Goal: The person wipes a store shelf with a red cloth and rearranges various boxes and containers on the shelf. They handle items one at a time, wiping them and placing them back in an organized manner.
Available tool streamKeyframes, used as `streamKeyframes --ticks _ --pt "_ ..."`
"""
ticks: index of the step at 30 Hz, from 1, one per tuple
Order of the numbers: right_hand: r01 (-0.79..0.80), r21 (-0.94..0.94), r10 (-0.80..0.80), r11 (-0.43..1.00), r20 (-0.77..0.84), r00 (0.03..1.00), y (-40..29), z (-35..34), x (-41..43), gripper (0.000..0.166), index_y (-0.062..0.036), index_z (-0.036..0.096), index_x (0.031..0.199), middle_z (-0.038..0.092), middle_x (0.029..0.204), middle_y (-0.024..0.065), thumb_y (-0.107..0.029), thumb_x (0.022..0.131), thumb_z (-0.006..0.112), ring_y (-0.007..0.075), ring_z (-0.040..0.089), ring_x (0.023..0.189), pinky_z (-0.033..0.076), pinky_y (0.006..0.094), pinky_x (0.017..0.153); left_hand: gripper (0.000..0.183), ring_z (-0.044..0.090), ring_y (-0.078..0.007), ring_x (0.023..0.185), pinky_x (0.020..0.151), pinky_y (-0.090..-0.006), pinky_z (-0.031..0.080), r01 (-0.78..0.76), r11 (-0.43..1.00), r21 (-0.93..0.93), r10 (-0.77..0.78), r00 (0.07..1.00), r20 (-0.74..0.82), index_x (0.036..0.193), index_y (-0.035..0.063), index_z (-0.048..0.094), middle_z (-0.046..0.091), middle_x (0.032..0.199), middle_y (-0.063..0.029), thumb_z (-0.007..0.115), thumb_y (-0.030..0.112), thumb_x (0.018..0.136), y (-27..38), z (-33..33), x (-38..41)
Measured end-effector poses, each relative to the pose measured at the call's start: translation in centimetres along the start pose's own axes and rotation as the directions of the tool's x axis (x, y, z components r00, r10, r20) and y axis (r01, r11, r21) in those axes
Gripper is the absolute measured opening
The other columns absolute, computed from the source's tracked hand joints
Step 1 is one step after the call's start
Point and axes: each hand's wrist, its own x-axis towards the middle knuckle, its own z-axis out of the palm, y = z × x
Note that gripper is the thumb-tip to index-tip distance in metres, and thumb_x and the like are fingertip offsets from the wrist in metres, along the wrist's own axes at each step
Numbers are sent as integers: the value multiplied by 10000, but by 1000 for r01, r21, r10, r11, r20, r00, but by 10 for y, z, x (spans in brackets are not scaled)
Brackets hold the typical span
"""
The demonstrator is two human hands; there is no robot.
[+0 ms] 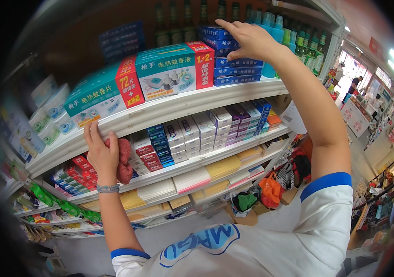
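Observation:
My right hand point(248, 38) is on a stack of flat blue mosquito-repellent boxes point(237, 71) on the upper shelf, fingers spread over its top and thumb at its front. My left hand point(102, 152) rests at the front edge of that shelf point(169, 107), with a red cloth point(124, 161) held against the palm, hanging on the thumb side. Above it stand a green-and-red box of mosquito mats point(96, 93) and, touching it on the right, a green-and-red box of mosquito liquid point(169, 69). Glass bottles point(187, 26) stand behind them.
Blue spray bottles point(277, 33) and green bottles point(311, 55) stand at the upper shelf's right. Round tubs point(49, 133) are at its left. Toothpaste-like cartons point(186, 133) fill the shelf below, with envelopes point(223, 168) lower down. An orange bag point(270, 190) lies near the floor. People are in the far background.

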Motion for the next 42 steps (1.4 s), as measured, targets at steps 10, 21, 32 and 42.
streamKeyframes --ticks 10,21,32,42 --pt "89 21 -83 996 -207 975 3 10 -14 664 -89 400 1278 557 1103 113 -184 698 710 275 559 1019 480 348 833 473 588 -337 939 661 -415 509 2 1000 21 -2 1000 3 1225 91 455 426 1302 -116 582 279 810 -5 4 -1" --pt "32 -36 -42 999 -361 931 -20 -9 -20 559 -75 514 1129 609 1044 89 -153 623 740 252 601 942 497 325 769 476 622 -338 757 597 -396 514 -13 1000 10 13 999 -30 1204 91 473 445 1287 -117 606 281 788 -4 0 -2" --pt "32 -61 -65 998 -656 752 -22 -13 -45 645 -83 554 1070 632 1003 74 -132 482 814 243 620 903 507 314 749 457 580 -342 948 690 -397 507 43 998 -43 -42 999 34 1240 111 443 431 1290 -103 573 262 828 0 1 1" --pt "346 792 171 503 -483 859 -107 -19 -194 505 18 576 1077 606 1097 152 -394 789 631 282 598 994 485 380 848 353 576 -101 779 655 -218 470 203 724 -659 -345 934 -91 1133 26 556 606 983 -73 671 91 805 51 -60 -18"
